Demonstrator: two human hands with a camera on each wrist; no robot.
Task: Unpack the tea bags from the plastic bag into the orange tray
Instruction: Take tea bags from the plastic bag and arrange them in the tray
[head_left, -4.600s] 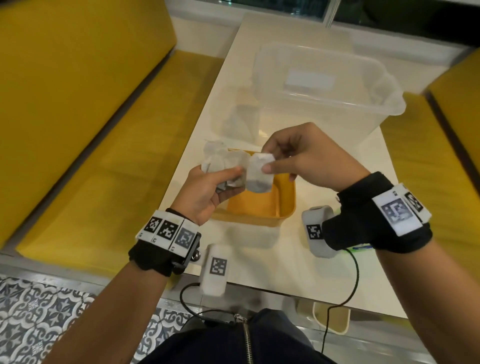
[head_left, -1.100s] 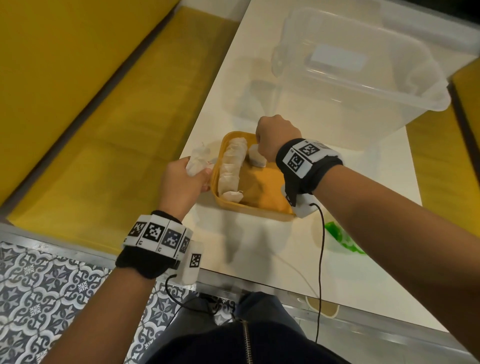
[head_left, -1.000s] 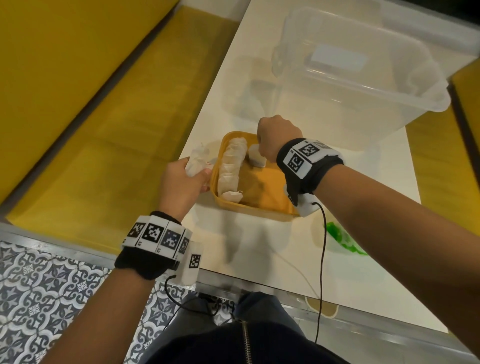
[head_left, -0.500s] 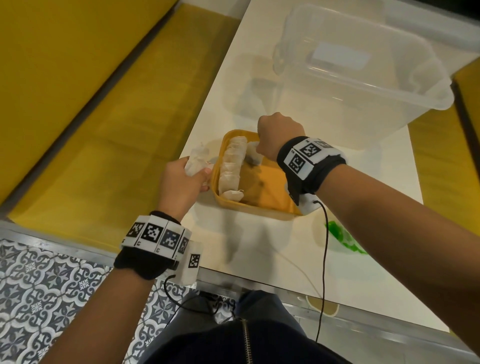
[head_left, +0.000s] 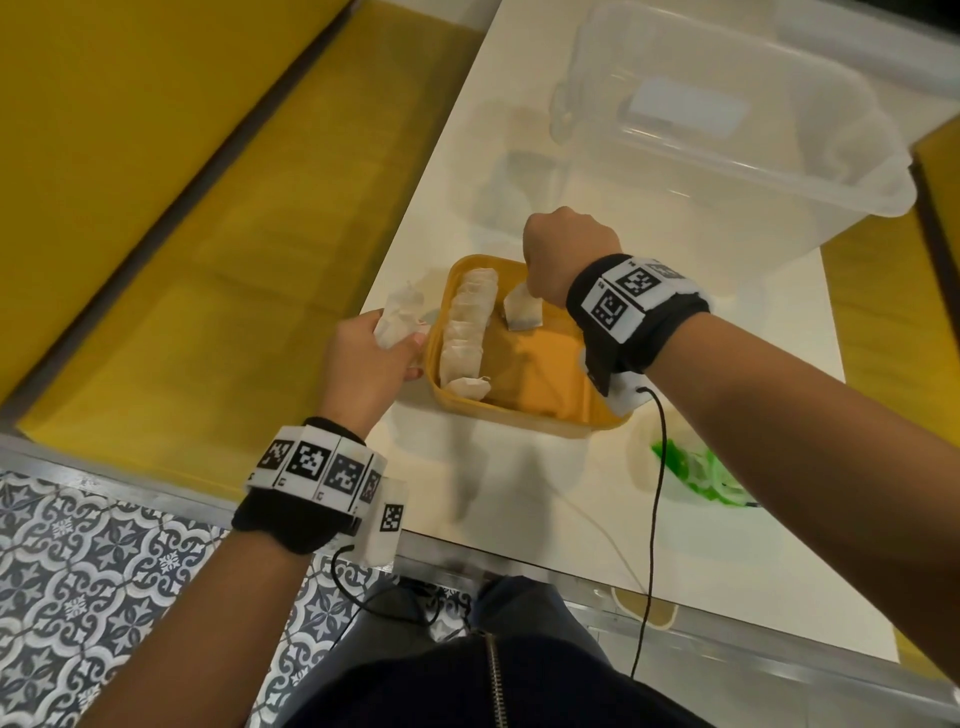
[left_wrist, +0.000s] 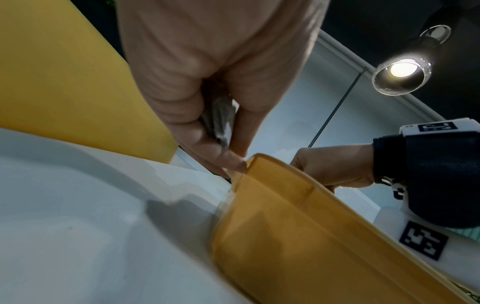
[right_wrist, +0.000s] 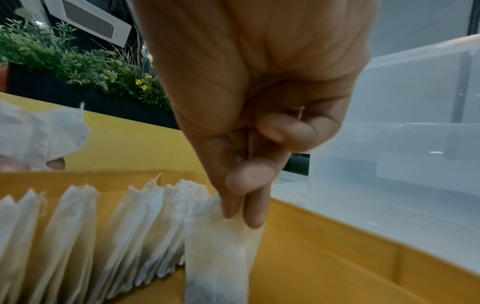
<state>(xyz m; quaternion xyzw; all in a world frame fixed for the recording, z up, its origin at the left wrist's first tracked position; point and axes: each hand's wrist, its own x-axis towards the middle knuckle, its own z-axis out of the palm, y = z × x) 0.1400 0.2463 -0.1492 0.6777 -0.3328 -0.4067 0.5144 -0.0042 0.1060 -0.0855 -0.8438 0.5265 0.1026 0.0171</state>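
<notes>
The orange tray (head_left: 524, 410) lies on the white table, with a row of tea bags (head_left: 467, 322) standing along its left wall. My right hand (head_left: 566, 249) is over the tray's far end. Its fingertips (right_wrist: 255, 218) pinch the top of one tea bag (right_wrist: 221, 257), which hangs upright beside the row (right_wrist: 103, 226). My left hand (head_left: 371, 358) grips a crumpled white bundle of tea bags (head_left: 400, 312) just left of the tray. Its fingertips (left_wrist: 233, 162) touch the tray's rim (left_wrist: 272, 164).
A large clear plastic bin (head_left: 727, 130) stands behind the tray. A green crumpled plastic piece (head_left: 696, 467) lies on the table under my right forearm. Yellow bench seats flank the table on both sides. A black cable hangs from my right wrist.
Both hands have come down from above the tray. The right brought its tea bag into the tray beside the row; the left settled at the tray's left edge. Over the last second little moved.
</notes>
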